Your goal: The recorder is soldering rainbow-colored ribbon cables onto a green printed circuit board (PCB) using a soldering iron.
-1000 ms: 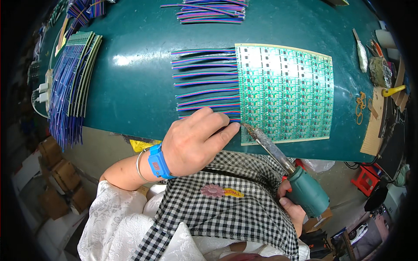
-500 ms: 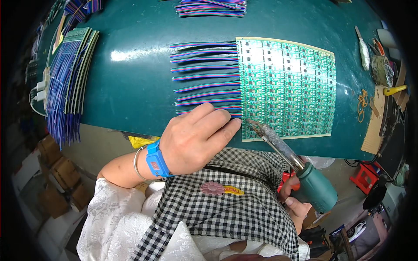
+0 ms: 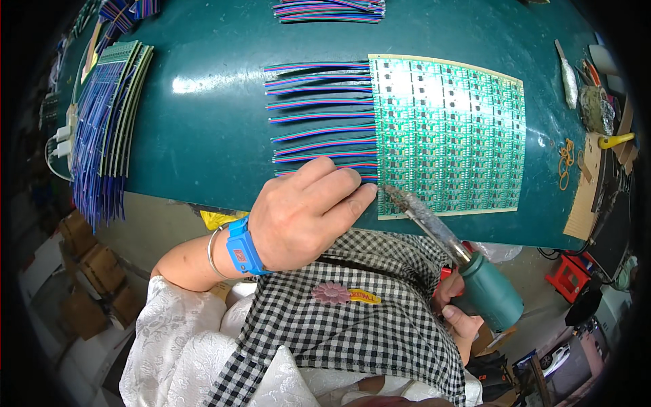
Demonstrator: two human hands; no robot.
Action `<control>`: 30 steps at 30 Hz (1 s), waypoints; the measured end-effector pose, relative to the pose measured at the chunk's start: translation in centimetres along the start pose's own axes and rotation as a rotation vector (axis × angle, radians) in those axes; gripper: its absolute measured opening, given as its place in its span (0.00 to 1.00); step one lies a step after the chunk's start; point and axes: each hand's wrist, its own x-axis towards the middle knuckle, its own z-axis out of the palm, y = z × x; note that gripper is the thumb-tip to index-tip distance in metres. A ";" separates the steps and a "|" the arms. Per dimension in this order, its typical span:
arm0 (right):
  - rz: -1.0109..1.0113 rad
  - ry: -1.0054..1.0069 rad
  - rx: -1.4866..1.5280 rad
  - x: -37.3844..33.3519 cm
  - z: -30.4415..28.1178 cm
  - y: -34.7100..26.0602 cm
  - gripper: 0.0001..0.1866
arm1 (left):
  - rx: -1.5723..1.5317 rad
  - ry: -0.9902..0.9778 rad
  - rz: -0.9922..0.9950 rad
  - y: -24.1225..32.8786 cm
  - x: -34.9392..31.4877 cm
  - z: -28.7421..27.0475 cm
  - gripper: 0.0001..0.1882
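A green circuit board panel (image 3: 451, 146) lies flat on the table, its grid of small boards covered with tiny parts. Along its left edge runs a row of striped ribbon wires (image 3: 324, 103), reaching out to the left. My left hand (image 3: 305, 214), with a blue wrist strap and a bangle on its wrist, pinches a ribbon wire at the panel's lower left edge; the fingers hide most of it. In my right hand (image 3: 461, 312) is a soldering iron (image 3: 489, 288) with a green handle. Its dark tip meets the panel's left edge close beside my left fingertips.
Finished-looking wired panels (image 3: 108, 129) stand stacked at the left. A bundle of ribbon wires (image 3: 329, 10) lies at the far edge. Rubber bands (image 3: 564, 163), cardboard (image 3: 582, 193) and a yellow-handled tool (image 3: 615, 141) are at the right. A red stool (image 3: 568, 277) stands below.
Both hands stay nearly in place. The panel appears shifted very slightly right and away, and the iron's handle has moved a touch to the left.
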 end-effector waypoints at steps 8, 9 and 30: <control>0.098 -0.044 0.106 0.5 0.6 -1.5 0.25 | 0.000 0.006 0.005 -0.1 -0.1 0.0 0.25; 0.096 -0.063 0.082 0.5 0.4 -1.2 0.25 | 0.000 0.006 0.005 0.0 -0.1 0.0 0.25; 0.042 -0.079 0.108 0.3 0.0 -0.8 0.22 | -0.008 -0.001 0.014 0.0 -0.1 0.0 0.25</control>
